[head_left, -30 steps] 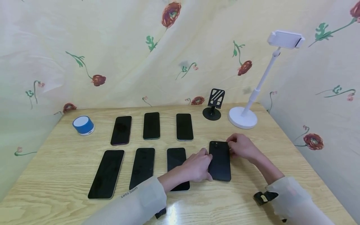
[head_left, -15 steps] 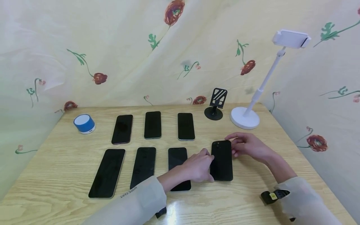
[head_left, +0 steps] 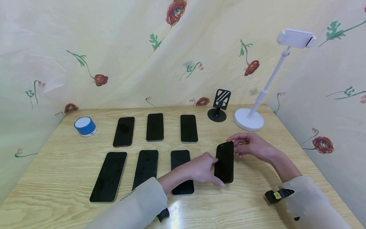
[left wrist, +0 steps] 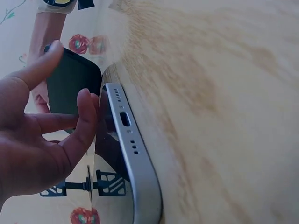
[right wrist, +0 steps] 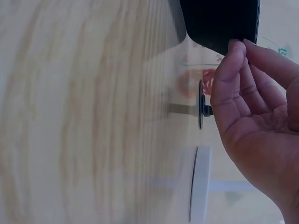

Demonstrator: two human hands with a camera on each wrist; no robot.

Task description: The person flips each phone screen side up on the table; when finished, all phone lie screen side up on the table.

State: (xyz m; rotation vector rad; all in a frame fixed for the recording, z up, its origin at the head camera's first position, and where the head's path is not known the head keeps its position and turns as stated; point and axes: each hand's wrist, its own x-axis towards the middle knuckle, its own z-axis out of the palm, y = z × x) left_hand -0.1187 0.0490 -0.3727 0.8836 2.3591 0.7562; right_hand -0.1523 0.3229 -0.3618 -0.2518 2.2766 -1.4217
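Note:
In the head view a black smartphone (head_left: 224,163), right of the other phones, is tilted on its long edge with its right side raised. My right hand (head_left: 253,147) pinches its upper right corner between thumb and fingers, as the right wrist view also shows. My left hand (head_left: 203,169) is at its left edge, index fingertip touching there and thumb stretched along the lower end. In the left wrist view the left thumb (left wrist: 49,64) extends in front of the tilted phone, the other fingers loosely bent. Beneath the left hand lies another phone (head_left: 183,187), partly covered by the wrist.
Several phones lie face up in two rows, among them a large one (head_left: 109,176) at front left. A blue speaker (head_left: 85,126) sits at back left. Behind the hands stand a black phone stand (head_left: 217,115) and a tall white stand (head_left: 248,119). A floral cloth (head_left: 128,57) hangs behind.
The black phone has gone from lying flat with its back up to tilting, its right side raised. My right hand has rolled over at the corner; my left thumb has slid right.

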